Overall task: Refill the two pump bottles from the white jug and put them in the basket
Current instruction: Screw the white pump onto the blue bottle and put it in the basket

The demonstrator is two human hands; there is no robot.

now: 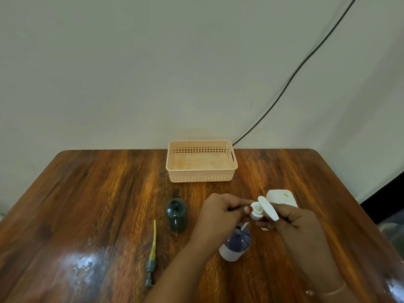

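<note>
Both hands hold a white pump head [261, 209] above a clear bottle [236, 244] with a white label; its dip tube still reaches into the bottle's open neck. My left hand [220, 212] pinches the pump's collar from the left and my right hand [293, 219] grips it from the right. A dark green bottle [176, 214] stands open to the left, its pump off. That green pump [152, 256], with a yellow tube, lies on the table nearer me. The white jug [282, 197] stands behind my right hand, partly hidden. The peach basket [201, 160] sits at the table's far edge, nothing in it.
All of it rests on a glossy brown wooden table [98, 193] set against a pale wall. A black cable [295, 73] runs down the wall to behind the basket. The table's right edge drops off near a dark area at the right.
</note>
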